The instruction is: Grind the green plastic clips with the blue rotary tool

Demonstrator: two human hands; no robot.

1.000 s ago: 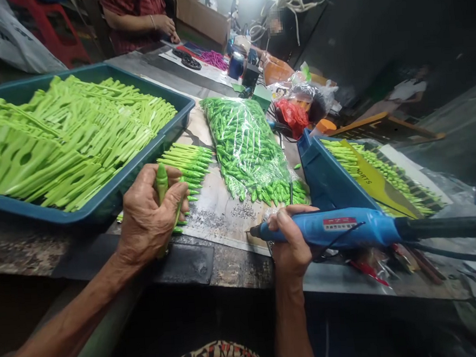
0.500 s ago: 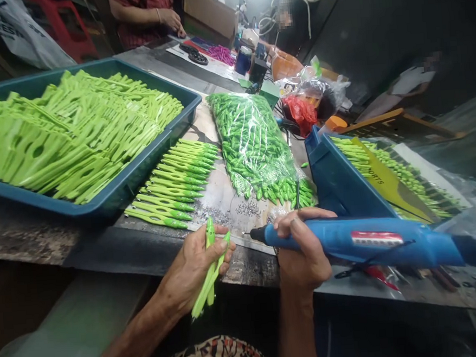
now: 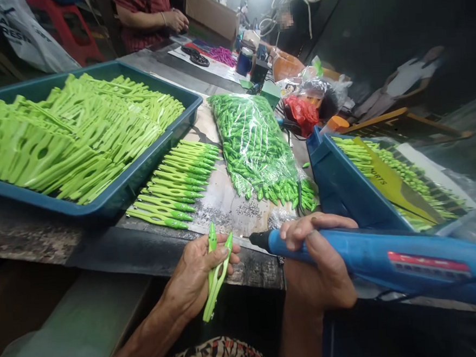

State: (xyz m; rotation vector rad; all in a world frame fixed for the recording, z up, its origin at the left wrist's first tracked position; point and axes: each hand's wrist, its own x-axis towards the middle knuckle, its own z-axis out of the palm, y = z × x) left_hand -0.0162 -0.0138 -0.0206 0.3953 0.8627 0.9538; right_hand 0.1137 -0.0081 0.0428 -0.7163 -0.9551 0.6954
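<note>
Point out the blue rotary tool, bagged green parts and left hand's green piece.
Blue rotary tool (image 3: 373,253): head view, body.
Bagged green parts (image 3: 256,144): head view, bag middle.
Green piece (image 3: 211,305): head view, lower end.

Tray (image 3: 112,195) left of bagged parts (image 3: 256,144), bin (image 3: 357,192) right

At ten o'clock, a white plastic bag (image 3: 28,35) carries large dark lettering, with "RESH" legible and an "A" above it; the rest folds away. At three o'clock, a yellow card (image 3: 378,177) shows dark capitals ending "ORTS", the earlier letters unclear. At four o'clock, a blue electric hand tool (image 3: 374,256) bears a red-and-white label (image 3: 429,263), too blurred to read.
</note>
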